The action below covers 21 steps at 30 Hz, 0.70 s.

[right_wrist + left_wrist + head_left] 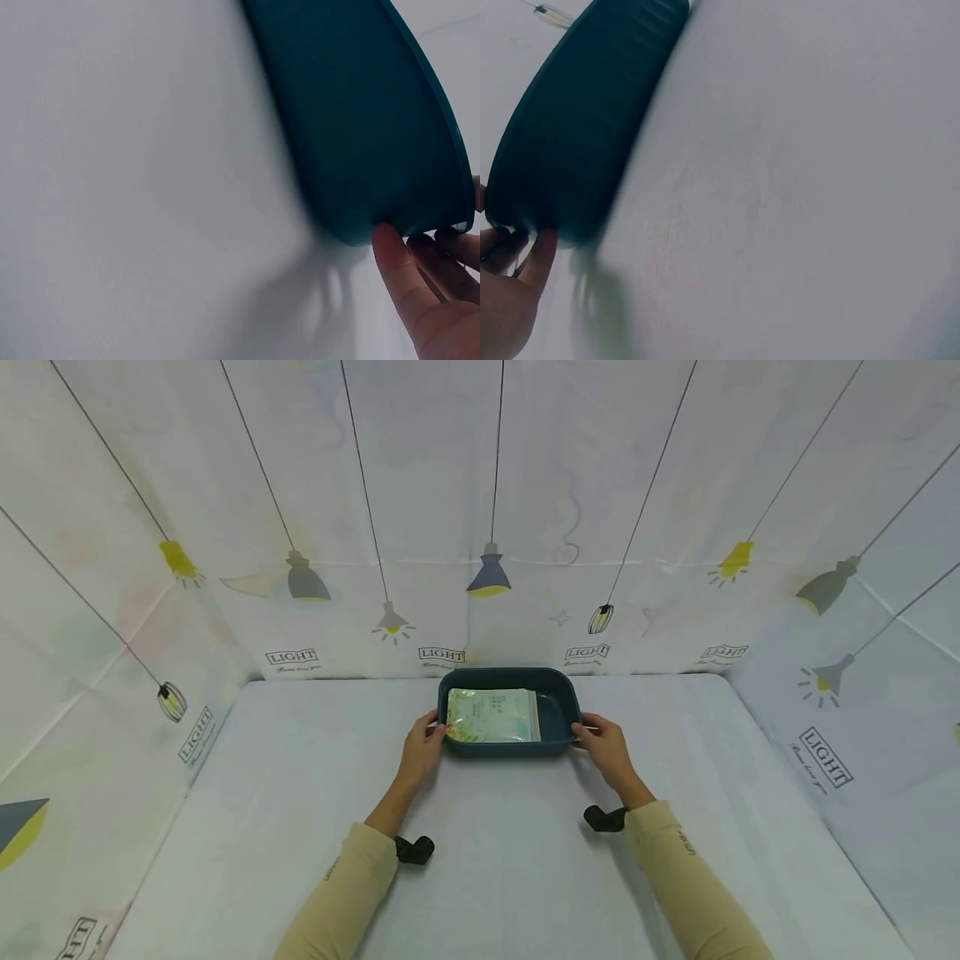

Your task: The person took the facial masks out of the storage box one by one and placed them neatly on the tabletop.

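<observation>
A dark teal rectangular plastic bin [506, 750] sits near the far edge of the white table, between both hands. Inside it, toward the left, lies a flat pale green packet [491, 717] with a leafy print; the bin's right part shows bare floor. My left hand [420, 752] grips the bin's left end, thumb on the near corner and fingers at the end wall. At the opposite end, my right hand [606, 750] holds it the same way. Both wrist views show the bin's outer wall [577, 120], with the thumb and fingers at its end.
White cloth covers the table [495, 860]. Close behind the bin rises a white wall sheet [525, 627] printed with hanging lamps, and similar sheets stand at left and right. Black wrist mounts [415, 850] stick out from the sleeves.
</observation>
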{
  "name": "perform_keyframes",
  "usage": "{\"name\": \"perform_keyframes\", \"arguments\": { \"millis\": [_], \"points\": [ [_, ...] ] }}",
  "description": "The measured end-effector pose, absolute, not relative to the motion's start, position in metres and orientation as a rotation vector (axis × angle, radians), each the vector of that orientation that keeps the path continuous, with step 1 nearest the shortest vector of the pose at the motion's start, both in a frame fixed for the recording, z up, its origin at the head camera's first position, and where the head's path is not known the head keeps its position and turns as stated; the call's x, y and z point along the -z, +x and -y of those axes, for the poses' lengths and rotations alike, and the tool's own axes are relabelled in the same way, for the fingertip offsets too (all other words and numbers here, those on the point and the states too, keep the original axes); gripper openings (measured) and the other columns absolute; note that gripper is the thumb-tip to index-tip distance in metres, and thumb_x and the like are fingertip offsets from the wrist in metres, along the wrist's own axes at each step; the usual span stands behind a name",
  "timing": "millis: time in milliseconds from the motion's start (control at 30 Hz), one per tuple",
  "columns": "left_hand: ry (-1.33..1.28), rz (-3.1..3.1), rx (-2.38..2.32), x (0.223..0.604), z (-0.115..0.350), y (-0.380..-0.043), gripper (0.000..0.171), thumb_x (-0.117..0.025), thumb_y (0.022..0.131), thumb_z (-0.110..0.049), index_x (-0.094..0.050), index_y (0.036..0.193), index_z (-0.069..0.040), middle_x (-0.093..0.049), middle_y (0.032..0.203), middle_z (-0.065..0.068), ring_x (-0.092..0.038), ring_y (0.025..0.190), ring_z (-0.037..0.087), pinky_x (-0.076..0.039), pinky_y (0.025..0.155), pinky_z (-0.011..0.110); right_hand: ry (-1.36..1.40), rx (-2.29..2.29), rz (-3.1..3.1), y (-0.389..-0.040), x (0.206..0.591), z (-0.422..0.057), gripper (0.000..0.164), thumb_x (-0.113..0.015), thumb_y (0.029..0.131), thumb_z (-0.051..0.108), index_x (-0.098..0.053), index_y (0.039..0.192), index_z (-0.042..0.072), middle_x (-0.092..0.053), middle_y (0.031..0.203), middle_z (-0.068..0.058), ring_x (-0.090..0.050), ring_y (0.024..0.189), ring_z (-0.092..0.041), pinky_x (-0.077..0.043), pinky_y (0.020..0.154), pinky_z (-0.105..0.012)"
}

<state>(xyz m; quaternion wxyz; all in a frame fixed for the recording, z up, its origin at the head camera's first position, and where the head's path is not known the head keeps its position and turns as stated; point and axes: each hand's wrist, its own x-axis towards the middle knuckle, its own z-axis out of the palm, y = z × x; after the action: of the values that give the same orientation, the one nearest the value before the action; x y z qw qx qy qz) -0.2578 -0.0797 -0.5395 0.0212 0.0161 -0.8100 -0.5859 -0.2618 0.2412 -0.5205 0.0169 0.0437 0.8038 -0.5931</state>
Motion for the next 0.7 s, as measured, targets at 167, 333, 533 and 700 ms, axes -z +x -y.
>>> {"name": "perform_keyframes", "arguments": {
  "millis": [167, 333, 533, 700],
  "points": [
    [0.100, 2.499, 1.811, 0.540, 0.088, -0.255, 0.045, -0.047, 0.102, -0.017, -0.044, 0.143, 0.000, -0.048, 0.145, 0.019, -0.052, 0.127, 0.034, -0.048, 0.103, 0.048, 0.142, 1.855, -2.485, -0.261, 0.522, -0.232, 0.043, -0.056, 0.098, 0.012, -0.049, 0.135, -0.010, -0.053, 0.134, -0.029, -0.058, 0.117, -0.039, -0.059, 0.085, -0.030],
    [0.118, 2.478, 1.809, 0.541, 0.098, -0.251, 0.045, -0.046, 0.102, -0.016, -0.044, 0.143, 0.002, -0.048, 0.145, 0.020, -0.052, 0.126, 0.035, -0.049, 0.101, 0.048, 0.151, 1.893, -2.465, -0.260, 0.524, -0.221, 0.041, -0.057, 0.098, 0.010, -0.052, 0.133, -0.010, -0.054, 0.133, -0.028, -0.059, 0.115, -0.040, -0.060, 0.083, -0.029],
    [0.143, 2.437, 1.806, 0.540, 0.112, -0.244, 0.044, -0.044, 0.101, -0.015, -0.044, 0.142, 0.003, -0.049, 0.143, 0.021, -0.053, 0.122, 0.032, -0.050, 0.095, 0.043, 0.129, 1.906, -2.456, -0.258, 0.522, -0.202, 0.041, -0.058, 0.096, 0.009, -0.052, 0.131, -0.011, -0.055, 0.131, -0.030, -0.061, 0.112, -0.038, -0.060, 0.079, -0.025],
    [0.195, 2.399, 1.833, 0.538, 0.127, -0.240, 0.045, -0.043, 0.101, -0.014, -0.043, 0.142, 0.003, -0.048, 0.144, 0.021, -0.053, 0.121, 0.032, -0.049, 0.094, 0.041, 0.128, 1.904, -2.438, -0.256, 0.519, -0.183, 0.040, -0.059, 0.095, 0.009, -0.054, 0.131, -0.010, -0.057, 0.131, -0.027, -0.062, 0.110, -0.035, -0.060, 0.079, -0.026]
  ]
}}
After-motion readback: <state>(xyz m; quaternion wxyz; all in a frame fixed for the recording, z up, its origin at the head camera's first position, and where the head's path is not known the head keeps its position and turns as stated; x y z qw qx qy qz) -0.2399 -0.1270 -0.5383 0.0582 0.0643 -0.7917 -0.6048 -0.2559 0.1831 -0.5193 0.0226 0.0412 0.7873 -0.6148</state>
